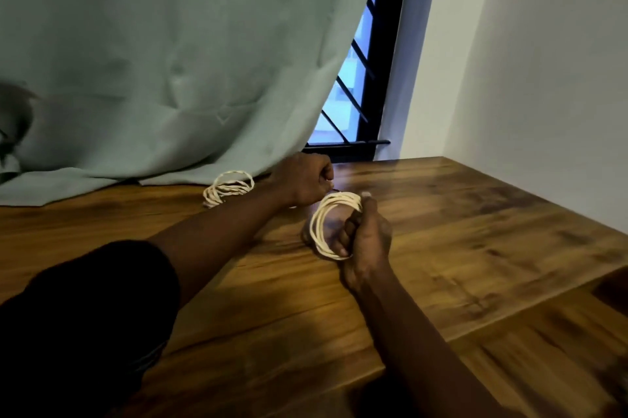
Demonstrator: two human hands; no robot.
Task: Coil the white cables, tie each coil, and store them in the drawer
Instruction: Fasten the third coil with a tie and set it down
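Right hand (365, 237) clamps its grip on the cable coil (321, 224), likely light and springy, at the bunched side; left hand (306, 179) pinches the loose end (334, 191).

The table (441, 247) is glossy wood grain (light glints near the window); the curtain (153, 60) is soft matt cloth; the coil (323, 224) looks smooth.

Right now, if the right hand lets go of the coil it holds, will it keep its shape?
Probably not: the coil shows no tie, and only the right hand bunches its loops, so they would likely spring loose. It looks thin and light, floppy rather than stiff. Lying flat on the table, it should not roll.
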